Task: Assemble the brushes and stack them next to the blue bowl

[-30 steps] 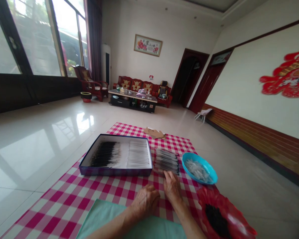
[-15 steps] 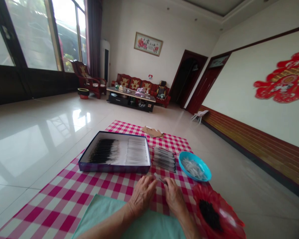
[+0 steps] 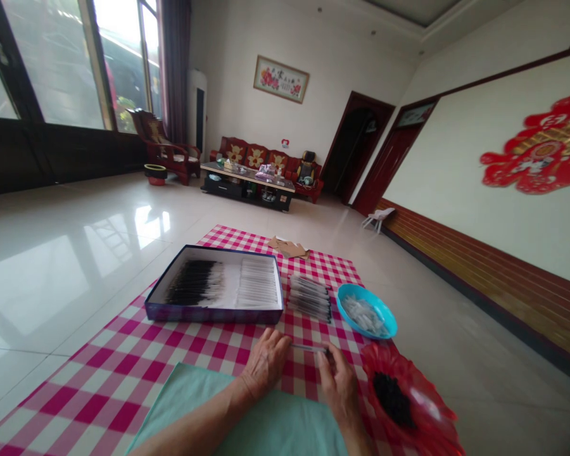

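Note:
A slim clear pen-like tube point(image 3: 308, 348) with a dark end spans the gap between my hands, above the checked cloth. My left hand point(image 3: 267, 360) is closed round its left end, which the fingers hide. At the dark right end, my right hand point(image 3: 338, 375) pinches it between thumb and fingers. Just beyond lies a row of similar tubes with dark ends point(image 3: 310, 297). Left of that row stands a shallow dark-blue box point(image 3: 213, 315), holding thin black sticks point(image 3: 194, 283) and clear tubes point(image 3: 257, 284).
Right of the row, a blue bowl point(image 3: 393, 323) holds small clear pieces. Nearer my right arm, a red flower-shaped dish point(image 3: 434, 405) holds small black pieces. A mint-green cloth point(image 3: 190, 389) lies under my forearms. Torn cardboard point(image 3: 289, 247) lies at the checked tablecloth's point(image 3: 118, 361) far end.
My hands have moved apart, and the tube between them now shows along more of its length. The right hand has shifted a little to the right. The whole view has tilted slightly.

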Action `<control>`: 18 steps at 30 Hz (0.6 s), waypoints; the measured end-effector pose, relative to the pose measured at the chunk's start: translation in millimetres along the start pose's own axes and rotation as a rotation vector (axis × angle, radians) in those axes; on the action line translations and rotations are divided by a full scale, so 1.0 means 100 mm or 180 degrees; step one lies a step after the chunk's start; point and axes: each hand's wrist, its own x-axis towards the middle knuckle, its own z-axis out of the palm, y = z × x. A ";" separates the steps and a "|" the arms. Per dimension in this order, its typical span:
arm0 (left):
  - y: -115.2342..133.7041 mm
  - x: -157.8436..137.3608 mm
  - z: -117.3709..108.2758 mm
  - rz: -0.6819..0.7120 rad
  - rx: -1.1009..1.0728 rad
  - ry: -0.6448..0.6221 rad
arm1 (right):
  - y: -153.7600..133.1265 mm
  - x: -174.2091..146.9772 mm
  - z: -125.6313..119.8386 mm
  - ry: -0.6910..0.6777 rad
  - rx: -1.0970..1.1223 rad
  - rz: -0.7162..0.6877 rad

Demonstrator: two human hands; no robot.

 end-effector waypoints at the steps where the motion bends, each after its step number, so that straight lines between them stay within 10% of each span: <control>1: 0.00 0.00 -0.01 -0.0033 0.0001 0.0012 | 0.01 0.00 -0.01 0.0024 0.0262 0.0270; 9: 0.12 0.01 -0.13 0.0072 0.0308 0.0079 | 0.06 -0.04 0.08 -0.0143 0.1768 0.1274; 18: 0.17 0.00 -0.12 0.0209 0.0361 -0.0289 | -0.06 -0.03 0.22 -0.0473 0.1085 0.0819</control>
